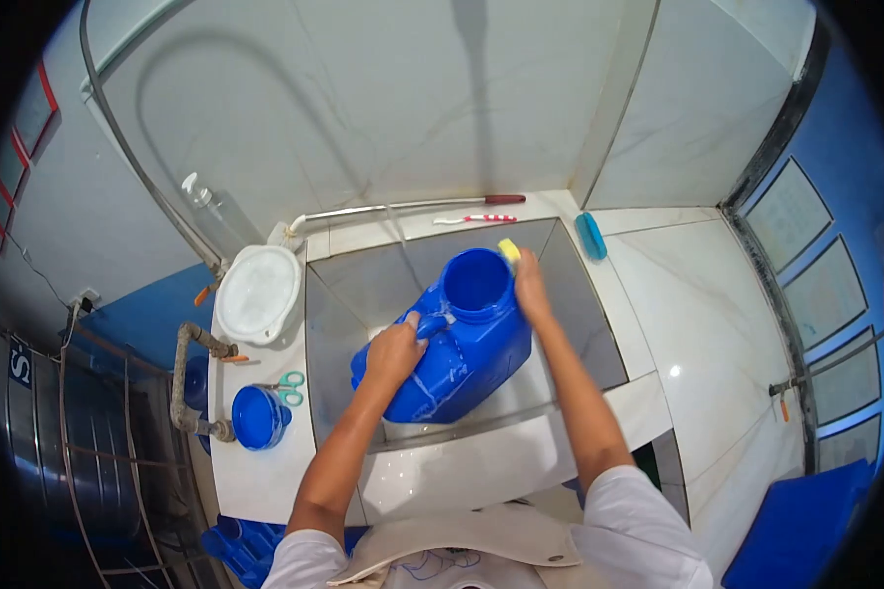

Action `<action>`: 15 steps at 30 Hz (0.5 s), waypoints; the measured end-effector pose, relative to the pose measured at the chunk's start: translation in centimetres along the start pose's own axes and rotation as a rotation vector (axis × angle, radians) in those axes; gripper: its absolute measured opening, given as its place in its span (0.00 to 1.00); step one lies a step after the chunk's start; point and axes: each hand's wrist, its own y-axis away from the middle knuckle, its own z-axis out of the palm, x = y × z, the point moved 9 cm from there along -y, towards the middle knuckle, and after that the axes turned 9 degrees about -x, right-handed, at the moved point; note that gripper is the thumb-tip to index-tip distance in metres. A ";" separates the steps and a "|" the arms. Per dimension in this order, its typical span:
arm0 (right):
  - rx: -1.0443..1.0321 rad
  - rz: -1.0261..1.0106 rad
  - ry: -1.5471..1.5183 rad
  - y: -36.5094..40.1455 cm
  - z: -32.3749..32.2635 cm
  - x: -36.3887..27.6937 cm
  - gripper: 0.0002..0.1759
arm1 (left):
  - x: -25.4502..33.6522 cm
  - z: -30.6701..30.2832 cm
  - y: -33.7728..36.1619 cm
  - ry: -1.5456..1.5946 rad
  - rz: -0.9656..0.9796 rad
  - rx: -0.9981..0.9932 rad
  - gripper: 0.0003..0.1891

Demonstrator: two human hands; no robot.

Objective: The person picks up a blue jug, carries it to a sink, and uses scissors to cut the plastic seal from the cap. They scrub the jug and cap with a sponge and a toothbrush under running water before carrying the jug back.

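Observation:
A large blue jug is tilted over the grey tiled sink, its round open mouth facing up toward me. White suds streak its near side. My left hand is closed around the jug's handle. In my right hand, at the right of the mouth, is a yellow sponge, its end showing past the fingers near the rim. The jug's underside and part of the sink floor are hidden behind the jug and my arms.
Left of the sink sit a white lidded tub, a blue cup, teal-handled scissors and a pump bottle. Along the back ledge lie a red-and-white toothbrush and a red-ended rod. A teal brush rests at the right corner.

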 end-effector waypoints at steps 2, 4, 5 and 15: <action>0.239 0.024 0.234 3.0 0.3 -3.8 0.20 | -0.5 0.2 -1.1 0.062 -0.042 0.039 0.16; 0.141 -0.087 0.605 5.9 5.4 -8.1 0.19 | -1.7 0.4 -1.7 0.194 -0.129 0.074 0.18; -0.008 -0.303 0.223 7.0 7.4 -9.3 0.19 | -1.7 0.4 -2.0 0.190 -0.136 0.077 0.18; -0.360 -0.612 0.186 4.0 12.5 -12.5 0.11 | -5.4 0.6 -3.6 0.460 -0.368 0.078 0.22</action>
